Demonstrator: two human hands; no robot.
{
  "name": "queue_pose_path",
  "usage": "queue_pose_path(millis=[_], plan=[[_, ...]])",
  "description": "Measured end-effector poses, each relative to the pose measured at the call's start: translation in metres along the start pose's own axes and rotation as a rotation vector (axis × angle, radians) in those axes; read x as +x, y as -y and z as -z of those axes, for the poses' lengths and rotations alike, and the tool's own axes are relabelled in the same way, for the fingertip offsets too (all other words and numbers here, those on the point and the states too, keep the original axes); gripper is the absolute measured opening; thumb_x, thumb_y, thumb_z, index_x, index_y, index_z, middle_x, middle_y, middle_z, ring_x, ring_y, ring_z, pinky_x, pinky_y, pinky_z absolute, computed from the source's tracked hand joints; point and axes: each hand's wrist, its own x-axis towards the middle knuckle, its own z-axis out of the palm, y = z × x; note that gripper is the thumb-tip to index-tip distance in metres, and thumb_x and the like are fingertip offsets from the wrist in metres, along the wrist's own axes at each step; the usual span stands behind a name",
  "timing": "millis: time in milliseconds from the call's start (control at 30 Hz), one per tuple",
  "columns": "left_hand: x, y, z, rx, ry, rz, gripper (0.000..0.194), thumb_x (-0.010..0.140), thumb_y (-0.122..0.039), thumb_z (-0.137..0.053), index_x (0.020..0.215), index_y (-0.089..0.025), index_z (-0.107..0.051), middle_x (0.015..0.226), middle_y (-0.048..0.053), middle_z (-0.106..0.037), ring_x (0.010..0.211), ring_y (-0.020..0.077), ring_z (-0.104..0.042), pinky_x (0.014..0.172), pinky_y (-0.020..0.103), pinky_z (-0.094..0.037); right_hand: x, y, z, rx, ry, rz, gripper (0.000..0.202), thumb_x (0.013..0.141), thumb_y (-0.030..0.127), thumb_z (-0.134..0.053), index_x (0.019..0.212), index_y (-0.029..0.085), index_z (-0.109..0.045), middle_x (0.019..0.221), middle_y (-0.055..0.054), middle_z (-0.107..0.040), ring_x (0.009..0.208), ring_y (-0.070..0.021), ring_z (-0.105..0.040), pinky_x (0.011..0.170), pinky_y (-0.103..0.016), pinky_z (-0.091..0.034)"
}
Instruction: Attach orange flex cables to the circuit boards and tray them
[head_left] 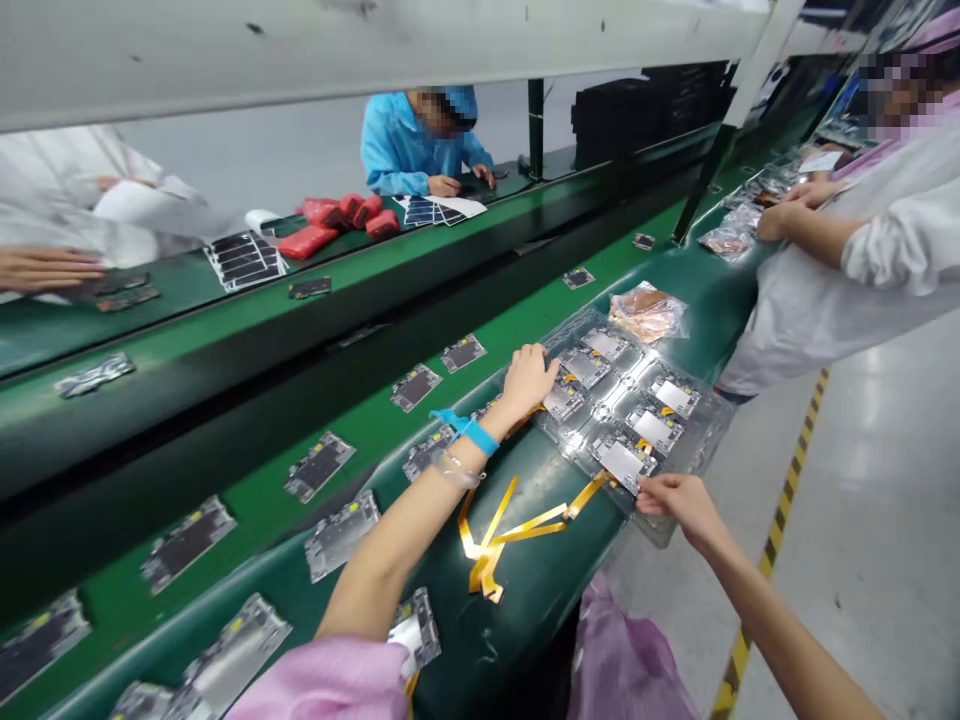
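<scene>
My left hand [531, 380] reaches over the left edge of a clear plastic tray [600, 410], its fingers curled and the tips hidden. It is closest to a circuit board [564, 400] in the tray; what it holds, if anything, does not show. With thumb and forefinger, my right hand [679, 505] pinches the near corner of another circuit board [622, 463] at the tray's front. Several more boards with silver shields lie in the tray's two rows, some with orange ribbon ends. Loose orange flex cables [495, 540] lie on the green surface between my arms.
Several circuit boards [320, 466] lie along the green conveyor belt [262, 545]. Bagged parts [647, 312] sit beyond the tray. A co-worker in white [840, 260] stands at the right; another in blue [409, 150] works across the line. A green post [705, 180] supports the overhead shelf.
</scene>
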Motion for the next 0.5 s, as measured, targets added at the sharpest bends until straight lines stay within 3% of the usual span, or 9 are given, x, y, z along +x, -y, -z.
queue_pose_path(millis=[133, 233, 367, 433, 500], plan=[[0.023, -0.01, -0.025, 0.09, 0.028, 0.099, 0.033, 0.096, -0.037, -0.052, 0.12, -0.013, -0.054, 0.133, 0.019, -0.054, 0.125, 0.0334, -0.046, 0.1, 0.043, -0.043, 0.003, 0.001, 0.007, -0.084, 0.027, -0.009, 0.038, 0.062, 0.046, -0.084, 0.057, 0.012, -0.068, 0.055, -0.008, -0.068, 0.049, -0.0213, -0.064, 0.052, -0.031, -0.055], [0.032, -0.011, -0.032, 0.141, -0.022, 0.168, 0.045, 0.098, -0.039, -0.051, 0.131, -0.01, -0.048, 0.14, 0.023, -0.047, 0.131, 0.0373, -0.041, 0.104, 0.051, -0.039, 0.006, -0.005, 0.027, -0.131, -0.137, 0.062, 0.04, 0.055, 0.048, -0.086, 0.06, 0.013, -0.067, 0.053, -0.005, -0.064, 0.053, -0.0221, -0.062, 0.055, -0.031, -0.052], [0.04, 0.0, -0.032, 0.172, -0.035, 0.213, 0.043, 0.098, -0.04, -0.054, 0.13, -0.01, -0.053, 0.134, 0.019, -0.054, 0.127, 0.0341, -0.049, 0.105, 0.053, -0.04, 0.009, -0.029, 0.045, -0.068, -0.51, 0.17, 0.066, 0.06, 0.064, -0.075, 0.1, 0.011, -0.067, 0.097, -0.014, -0.071, 0.103, -0.0333, -0.063, 0.086, -0.039, -0.052], [0.043, 0.004, -0.033, 0.176, -0.026, 0.222, 0.038, 0.097, -0.04, -0.058, 0.125, -0.013, -0.058, 0.13, 0.014, -0.058, 0.12, 0.0296, -0.056, 0.1, 0.051, -0.047, 0.014, -0.046, 0.039, 0.003, -0.576, 0.182, 0.076, 0.06, 0.068, -0.072, 0.109, 0.011, -0.062, 0.11, -0.018, -0.069, 0.114, -0.037, -0.059, 0.093, -0.044, -0.05], [0.047, 0.005, -0.035, 0.18, -0.028, 0.24, 0.036, 0.097, -0.038, -0.061, 0.125, -0.016, -0.06, 0.13, 0.011, -0.059, 0.116, 0.027, -0.06, 0.097, 0.049, -0.051, 0.02, -0.062, 0.026, 0.087, -0.538, 0.214, 0.07, 0.064, 0.066, -0.071, 0.108, 0.013, -0.062, 0.109, -0.016, -0.07, 0.11, -0.0356, -0.063, 0.092, -0.044, -0.052]])
